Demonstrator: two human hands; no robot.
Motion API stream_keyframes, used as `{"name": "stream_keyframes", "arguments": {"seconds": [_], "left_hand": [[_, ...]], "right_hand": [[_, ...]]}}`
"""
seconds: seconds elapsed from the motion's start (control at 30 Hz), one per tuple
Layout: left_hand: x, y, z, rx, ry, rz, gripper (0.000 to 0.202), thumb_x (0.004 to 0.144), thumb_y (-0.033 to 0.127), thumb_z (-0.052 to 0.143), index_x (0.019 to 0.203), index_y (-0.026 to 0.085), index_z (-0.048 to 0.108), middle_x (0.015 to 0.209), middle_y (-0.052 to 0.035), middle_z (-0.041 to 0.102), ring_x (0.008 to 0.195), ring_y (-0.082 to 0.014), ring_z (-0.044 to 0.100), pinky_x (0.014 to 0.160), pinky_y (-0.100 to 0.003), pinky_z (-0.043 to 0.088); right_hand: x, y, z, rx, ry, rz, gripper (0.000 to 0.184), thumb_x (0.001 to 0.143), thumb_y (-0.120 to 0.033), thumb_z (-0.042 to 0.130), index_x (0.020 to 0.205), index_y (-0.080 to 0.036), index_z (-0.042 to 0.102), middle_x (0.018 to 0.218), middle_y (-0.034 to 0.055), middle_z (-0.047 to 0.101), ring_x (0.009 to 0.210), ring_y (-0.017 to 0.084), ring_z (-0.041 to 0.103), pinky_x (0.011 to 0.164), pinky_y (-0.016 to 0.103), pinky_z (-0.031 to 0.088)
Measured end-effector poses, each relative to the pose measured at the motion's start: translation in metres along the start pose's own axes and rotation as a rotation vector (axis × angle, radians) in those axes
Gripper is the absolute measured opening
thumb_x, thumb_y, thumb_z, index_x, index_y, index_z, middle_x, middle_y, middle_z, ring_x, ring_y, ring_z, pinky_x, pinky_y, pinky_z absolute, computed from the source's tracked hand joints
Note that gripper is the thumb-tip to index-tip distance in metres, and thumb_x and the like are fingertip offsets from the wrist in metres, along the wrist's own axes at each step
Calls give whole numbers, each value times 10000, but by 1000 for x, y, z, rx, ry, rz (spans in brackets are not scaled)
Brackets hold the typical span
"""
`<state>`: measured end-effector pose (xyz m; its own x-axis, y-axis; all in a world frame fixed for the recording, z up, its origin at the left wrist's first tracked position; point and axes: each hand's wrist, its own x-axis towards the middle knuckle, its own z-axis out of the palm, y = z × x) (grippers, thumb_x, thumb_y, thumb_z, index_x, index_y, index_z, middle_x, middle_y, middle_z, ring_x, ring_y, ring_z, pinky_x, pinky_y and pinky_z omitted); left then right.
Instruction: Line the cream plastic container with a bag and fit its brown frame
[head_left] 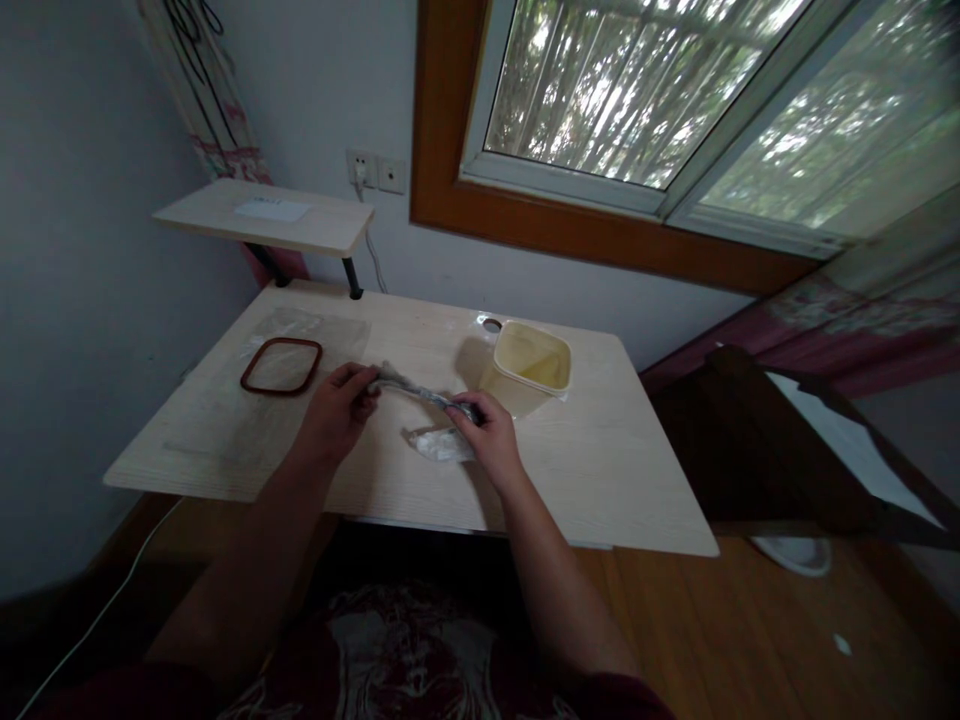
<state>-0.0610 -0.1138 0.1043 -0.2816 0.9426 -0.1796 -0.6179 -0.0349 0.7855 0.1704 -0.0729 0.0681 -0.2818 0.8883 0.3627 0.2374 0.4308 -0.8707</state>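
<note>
Over the middle of a light wooden desk (600,470), my left hand (337,410) and my right hand (487,435) both grip a thin, twisted grey-clear plastic bag (416,390) stretched between them. Each hand pinches one end with closed fingers. A crumpled whitish part of the plastic (439,443) lies on the desk just under my right hand. Close behind my right hand stands an open pale yellow plastic container (529,368). What the bag holds cannot be made out.
A clear lid with a dark red-brown rim (281,365) lies flat at the desk's left. A small raised shelf (262,215) with a white paper stands at the back left, below wall sockets (375,172). A dark wooden furniture piece (750,440) stands to the right, under a window.
</note>
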Motion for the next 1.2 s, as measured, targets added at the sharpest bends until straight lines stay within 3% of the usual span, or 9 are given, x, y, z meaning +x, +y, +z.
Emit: {"name": "stream_keyframes", "arguments": {"seconds": [0.17,0.27,0.37,0.47,0.57,0.73,0.83,0.93,1.2], "left_hand": [[-1,15,8,-340,83,-243,141,861,33,609,741,109,606,586,32,586,443,11,513,395,-21,372],[1,15,11,-362,112,-232,147,885,23,547,791,96,632,691,-19,667,556,-16,614,508,-41,486],[-1,8,11,-272,90,-64,114,839,49,600,901,112,671,891,-57,738,796,-93,711,703,-144,583],[-5,-3,11,-199,19,4,228,774,116,707,989,181,665,1024,-29,730,964,-143,706,876,-263,577],[-9,-17,13,-56,-28,8,328,714,188,799,1002,223,647,1061,-2,705,988,-154,683,930,-334,539],[-10,-31,17,399,-249,62,302,721,341,824,946,176,707,953,-49,729,938,-207,670,927,-363,498],[-11,-27,20,633,-172,121,320,771,447,770,942,177,757,946,-73,755,952,-250,681,934,-382,492],[-11,-19,23,792,-105,142,336,828,498,698,962,203,785,999,-81,773,1023,-273,685,968,-392,487],[4,-14,11,746,53,253,373,800,526,698,874,163,745,872,-68,762,916,-258,699,855,-364,548]], "right_hand": [[-5,5,5,-162,-54,-143,55,897,-269,632,915,-234,671,876,34,620,849,202,596,774,320,469],[-7,6,8,-172,-69,-161,36,897,-257,620,907,-234,646,879,31,604,850,198,586,772,316,463],[-8,4,9,-136,-54,-129,56,899,-289,636,908,-233,641,864,19,598,826,190,579,762,310,453],[-7,1,10,-89,-40,-81,106,905,-338,650,914,-232,649,840,7,593,800,182,574,746,304,442],[-6,-2,12,-55,-50,-39,130,902,-359,659,924,-230,659,830,1,599,784,177,574,734,298,436],[-6,-12,20,-42,-105,-20,155,900,-379,666,948,-232,669,841,-1,617,790,175,580,739,291,431],[-6,-18,23,-28,-149,-16,169,895,-394,666,951,-234,674,838,-1,628,784,172,578,731,287,428],[-6,-20,21,-7,-95,31,192,881,-420,675,896,-229,672,781,-10,600,731,165,550,686,281,414],[-4,-22,6,218,99,192,278,853,-489,701,858,-214,663,724,-28,568,661,138,501,612,257,393]]}}
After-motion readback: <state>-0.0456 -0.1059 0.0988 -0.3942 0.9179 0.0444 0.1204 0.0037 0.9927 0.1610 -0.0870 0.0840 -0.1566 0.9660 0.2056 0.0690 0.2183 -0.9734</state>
